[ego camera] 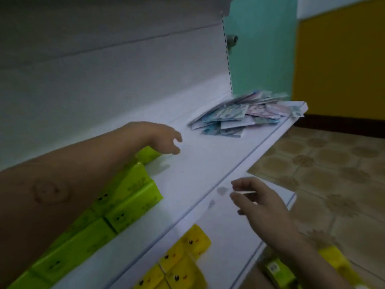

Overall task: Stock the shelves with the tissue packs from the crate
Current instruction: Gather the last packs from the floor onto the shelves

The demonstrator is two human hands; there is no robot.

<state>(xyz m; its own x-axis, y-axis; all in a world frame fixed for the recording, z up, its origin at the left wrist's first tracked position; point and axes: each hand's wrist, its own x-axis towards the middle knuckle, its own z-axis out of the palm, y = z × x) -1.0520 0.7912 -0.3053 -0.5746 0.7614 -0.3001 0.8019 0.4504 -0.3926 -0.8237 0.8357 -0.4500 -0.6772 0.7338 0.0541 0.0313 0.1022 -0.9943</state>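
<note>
Several green tissue packs [125, 195] stand in rows on the upper white shelf [200, 163], running from the lower left towards the middle. My left hand [164, 138] hovers over the far end of that row, fingers loosely curled, holding nothing. My right hand [256, 197] hangs in front of the shelf's front edge, fingers relaxed and empty. Yellow tissue packs [183, 259] sit on the lower shelf [235, 236]. More yellow and green packs [277, 270] lie at the bottom right under my right forearm; what holds them is hidden.
A loose pile of flat blue and pink packets [239, 115] lies at the far right end of the upper shelf. A teal door [262, 51] and a yellow wall panel [337, 63] stand beyond. Patterned tile floor [325, 167] lies to the right.
</note>
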